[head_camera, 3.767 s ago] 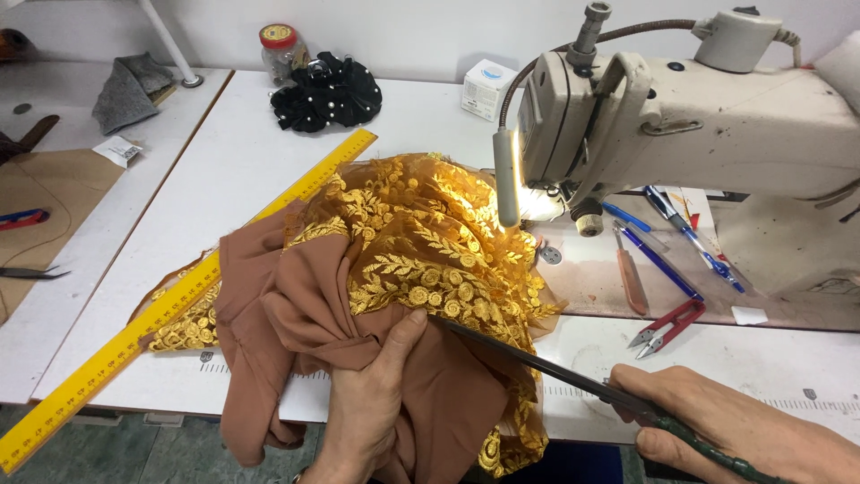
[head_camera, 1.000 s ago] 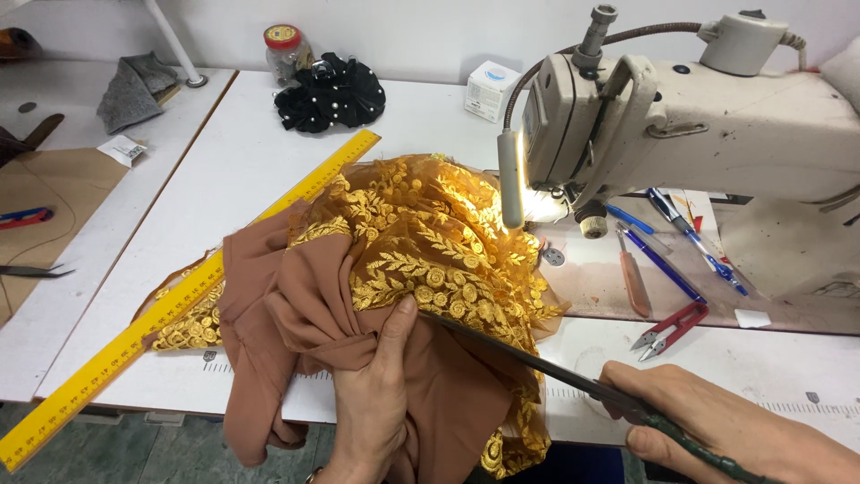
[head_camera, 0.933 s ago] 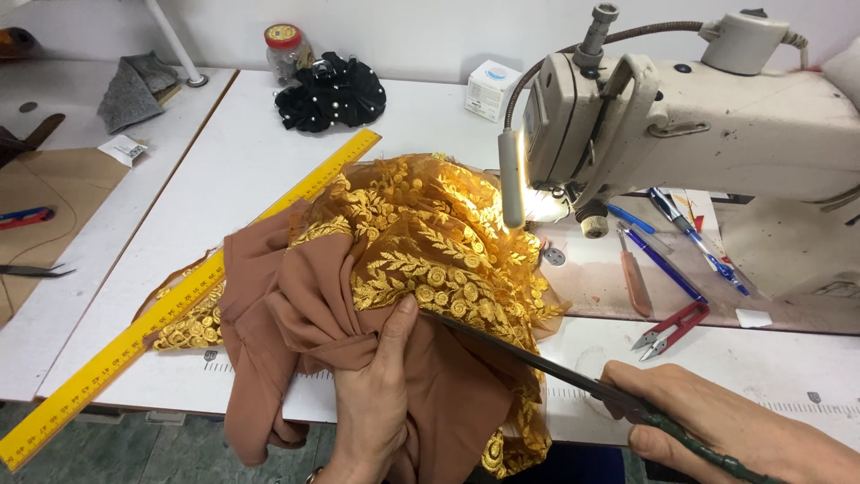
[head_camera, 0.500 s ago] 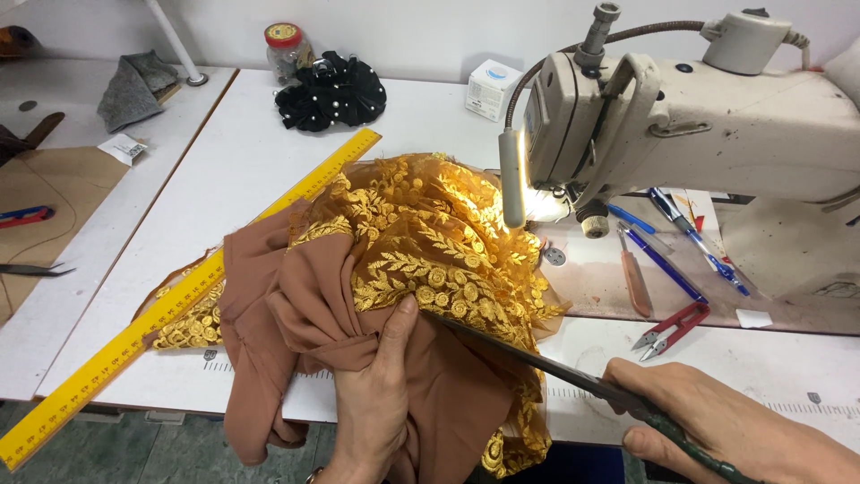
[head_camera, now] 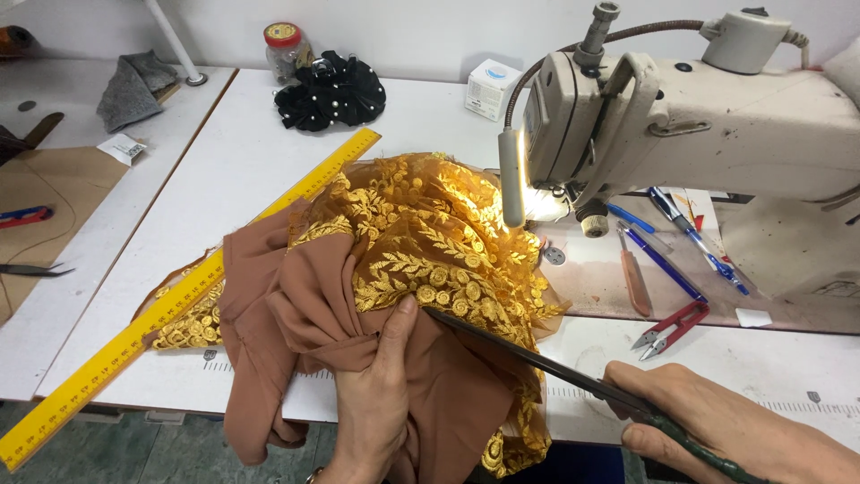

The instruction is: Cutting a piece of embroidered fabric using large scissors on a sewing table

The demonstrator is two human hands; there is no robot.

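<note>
White sewing machine (head_camera: pixel 717 116) at two o'clock, lamp lit. Blue pens (head_camera: pixel 681 246) and red thread snips (head_camera: pixel 672 324) at three o'clock. Yellow ruler (head_camera: pixel 179 300) lies diagonally at nine. Black beaded fabric piece (head_camera: pixel 330 90), red-lidded jar (head_camera: pixel 285 49) and small white box (head_camera: pixel 493 88) at twelve.

A single head-worn camera looks steeply down and forward over a white worktop (head_camera: pixel 260 170), close enough that the left hand (head_camera: pixel 381 403) and right hand (head_camera: pixel 717 426) enter from the bottom edge. The gold-embroidered fabric (head_camera: pixel 421 242) fills the centre of the view. A sewing machine (head_camera: pixel 699 116) occupies the upper right, and a wall closes the top. A second worktop (head_camera: pixel 54 224) shows at far left.
</note>
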